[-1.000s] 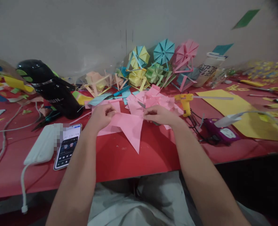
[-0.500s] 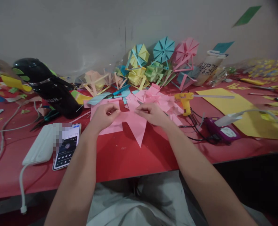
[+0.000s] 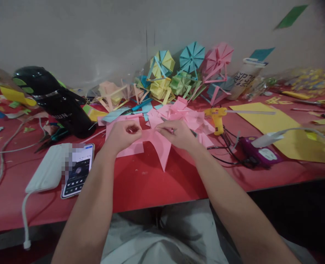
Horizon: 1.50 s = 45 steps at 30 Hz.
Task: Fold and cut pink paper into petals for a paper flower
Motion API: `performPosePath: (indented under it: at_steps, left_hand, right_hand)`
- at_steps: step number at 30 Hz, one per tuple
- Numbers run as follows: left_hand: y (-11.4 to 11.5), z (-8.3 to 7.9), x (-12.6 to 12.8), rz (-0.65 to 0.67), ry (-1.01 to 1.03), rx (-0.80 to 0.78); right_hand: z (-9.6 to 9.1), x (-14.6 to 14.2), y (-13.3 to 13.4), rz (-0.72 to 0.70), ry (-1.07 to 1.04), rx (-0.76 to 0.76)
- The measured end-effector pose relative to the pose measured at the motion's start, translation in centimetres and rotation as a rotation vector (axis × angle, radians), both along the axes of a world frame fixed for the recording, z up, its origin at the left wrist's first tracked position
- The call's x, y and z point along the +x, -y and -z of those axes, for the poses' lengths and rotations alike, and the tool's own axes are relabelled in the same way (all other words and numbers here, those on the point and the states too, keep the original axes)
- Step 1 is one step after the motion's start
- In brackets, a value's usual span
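Note:
A pink sheet of paper (image 3: 160, 148) is between my hands, its pointed corner hanging down over the red table. My left hand (image 3: 124, 135) is closed in a pinch on the paper's left part. My right hand (image 3: 176, 132) pinches the paper near its upper middle, and a thin dark pointed thing sticks out by its fingers. Another flat pink sheet (image 3: 129, 150) lies beneath my left hand. Just beyond my right hand is a heap of folded pink paper pieces (image 3: 180, 110).
Folded paper wheels (image 3: 192, 57) stand along the wall. A black bottle (image 3: 63, 110), a white power bank (image 3: 48, 170) and a phone (image 3: 80, 170) are at left. At right are a yellow glue gun (image 3: 216, 118), a purple power strip (image 3: 257, 154) and yellow paper (image 3: 294, 135).
My left hand's fingers have shifted slightly right. The pink paper between my hands has bent, its lower point now curving more, and my right fingers have moved slightly left.

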<state>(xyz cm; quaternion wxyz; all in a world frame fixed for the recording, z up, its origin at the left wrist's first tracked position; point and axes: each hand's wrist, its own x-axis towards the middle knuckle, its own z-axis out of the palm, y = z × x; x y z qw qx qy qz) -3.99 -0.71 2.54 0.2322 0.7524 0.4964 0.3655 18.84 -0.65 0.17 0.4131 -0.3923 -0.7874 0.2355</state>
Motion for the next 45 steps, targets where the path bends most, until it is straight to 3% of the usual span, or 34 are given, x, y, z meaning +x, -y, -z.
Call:
performPosePath:
  at_steps: [10, 15, 17, 20, 23, 28, 31, 36, 40, 42, 45]
  left_hand:
    - [-0.4, -0.1, -1.8, -0.143, -0.035, 0.046]
    - [-0.5, 0.1, -1.8, -0.221, 0.017, 0.063]
    - [-0.4, 0.2, -1.0, -0.132, 0.12, -0.013]
    - [0.0, 0.2, 0.6, 0.024, 0.428, -0.313]
    - [0.4, 0.3, 1.6, 0.116, 0.503, -0.369]
    - [0.3, 0.7, 1.7, 0.252, 0.426, -0.268]
    - [0.1, 1.2, 1.8, 0.267, 0.352, -0.208]
    - [-0.3, 2.1, 2.2, 0.219, 0.244, -0.167]
    - [-0.4, 1.7, 1.6, 0.161, 0.156, -0.123]
    - [-0.4, 1.4, 1.0, 0.089, 0.092, -0.118]
    - [-0.5, 1.5, 0.1, -0.026, -0.026, -0.153]
  right_hand:
    - [-0.5, 1.5, -0.4, 0.049, -0.042, 0.075]
    - [-1.1, 2.8, -0.7, 0.232, -0.213, 0.104]
    - [-0.9, 2.7, -1.0, 0.274, -0.312, 0.028]
    - [-0.1, 1.6, -1.4, 0.227, -0.439, -0.084]
    - [0.6, 0.5, -1.5, 0.157, -0.436, -0.133]
    - [0.7, -0.6, -0.6, 0.099, -0.314, -0.225]
    - [0.5, -1.3, 0.1, 0.131, -0.276, -0.263]
    - [0.4, -2.1, 0.5, 0.172, -0.308, -0.272]
    - [0.3, -1.5, -0.2, 0.227, -0.272, -0.287]
    - [0.3, -1.1, -0.4, 0.266, -0.276, -0.344]
    - [0.4, -0.9, -0.3, 0.248, -0.239, -0.549]
